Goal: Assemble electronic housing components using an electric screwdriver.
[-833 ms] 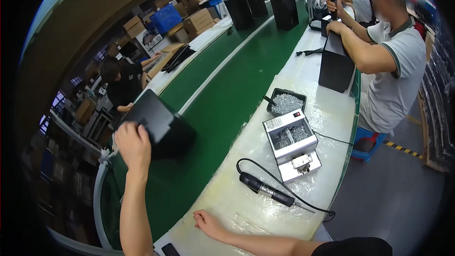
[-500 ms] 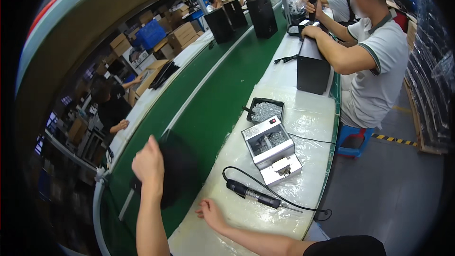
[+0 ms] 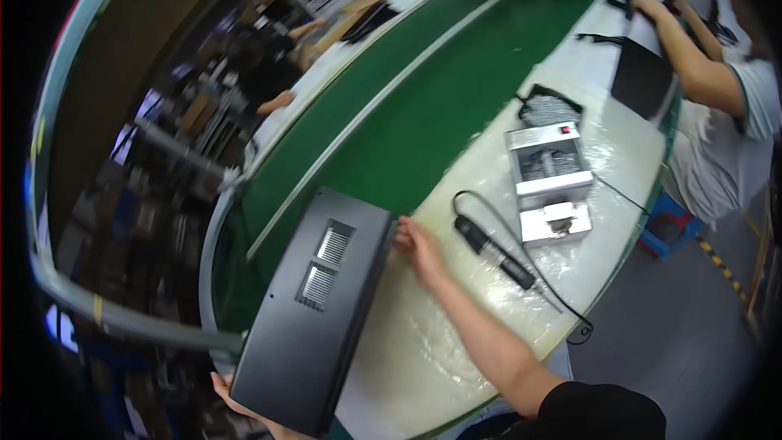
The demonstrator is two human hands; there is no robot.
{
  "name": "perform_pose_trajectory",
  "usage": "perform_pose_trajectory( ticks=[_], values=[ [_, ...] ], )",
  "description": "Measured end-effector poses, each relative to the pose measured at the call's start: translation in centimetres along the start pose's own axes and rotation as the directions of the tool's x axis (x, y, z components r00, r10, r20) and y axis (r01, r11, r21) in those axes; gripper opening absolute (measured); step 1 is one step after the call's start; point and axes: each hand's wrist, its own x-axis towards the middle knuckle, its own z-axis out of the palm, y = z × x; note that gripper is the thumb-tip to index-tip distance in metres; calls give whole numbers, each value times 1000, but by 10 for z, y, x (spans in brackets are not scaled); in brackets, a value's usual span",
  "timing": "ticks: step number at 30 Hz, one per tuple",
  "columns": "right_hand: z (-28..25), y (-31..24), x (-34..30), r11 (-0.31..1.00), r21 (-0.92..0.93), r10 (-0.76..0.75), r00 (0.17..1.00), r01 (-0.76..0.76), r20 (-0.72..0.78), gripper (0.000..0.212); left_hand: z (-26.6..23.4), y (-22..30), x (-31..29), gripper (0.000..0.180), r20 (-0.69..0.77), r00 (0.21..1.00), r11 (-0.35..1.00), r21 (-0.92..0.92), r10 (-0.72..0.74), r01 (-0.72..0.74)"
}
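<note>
A long black metal case [image 3: 297, 338] with two slotted vent grilles is tilted across the belt side and the near end of the bench. My left hand [image 3: 230, 402] grips its lower left corner; most of that hand is hidden under the case. At the upper right edge, the fingers of my right hand [image 3: 421, 251] hold the case by its side. To the right of that hand lies a black electric screwdriver [image 3: 493, 251] with a cable. Beyond it stands a silver screw feeder [image 3: 550, 163], and a black tray of screws [image 3: 551, 107] sits behind that.
A green conveyor belt [image 3: 391, 143] with a pale divider strip runs along the left of the film-covered bench [image 3: 423, 342]. A grey metal rail [image 3: 138, 318] curves at the near left. A co-worker [image 3: 717, 90] sits at the far right beside another black case [image 3: 641, 77].
The black case has come from the belt toward me, its vented face now showing. My left hand has moved down to its near end, and my right hand has risen to its far edge. The view has turned.
</note>
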Motion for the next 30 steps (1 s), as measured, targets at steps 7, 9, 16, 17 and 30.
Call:
perform_pose_trajectory(
  ticks=[7,9,16,17,30],
  values=[
    [60,-42,-69,842,-525,479,619,-124,623,57,-111,-11,-66,56,-209,968,988,25,-141,149],
    [53,-41,-80,744,-644,588,634,-180,502,58,-119,-33,-75,56,-220,954,976,33,-202,214],
    [37,-91,-136,312,-922,267,910,231,318,43,-130,-72,-81,58,-272,891,903,130,-364,408],
    [32,-101,-140,149,-946,164,937,287,310,41,-127,-79,-80,58,-282,882,892,145,-378,429],
    [-45,-147,-158,-217,-964,-205,959,153,198,45,-137,-54,10,55,367,744,801,474,-558,366]
  ],
)
